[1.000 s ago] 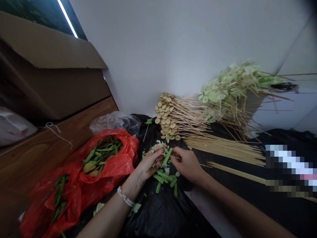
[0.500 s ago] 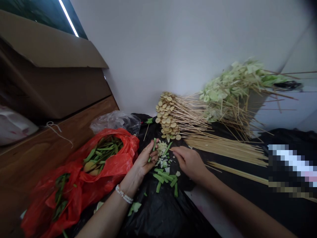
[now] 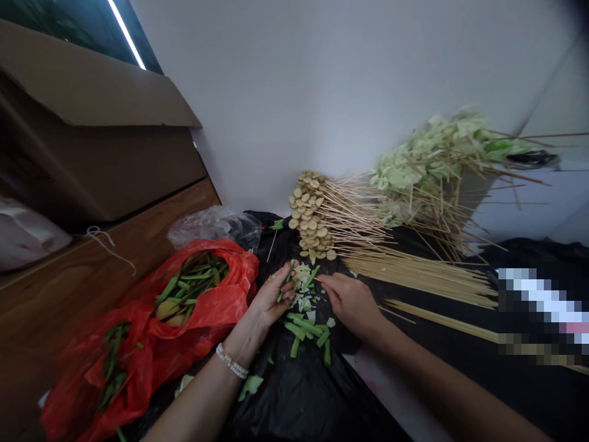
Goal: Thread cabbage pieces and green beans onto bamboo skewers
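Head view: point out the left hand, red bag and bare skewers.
left hand [image 3: 269, 304], head view, middle of the hand
red bag [image 3: 239, 288], head view, plastic beside the opening
bare skewers [image 3: 414, 273], head view, along the sticks

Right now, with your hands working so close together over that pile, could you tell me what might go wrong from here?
The thin skewer that seems held in your right hand points toward your left hand, so its tip could prick your fingers. The loaded skewers of pale slices, propped against the wall, might also slide onto the chopped green pieces on the black plastic sheet.
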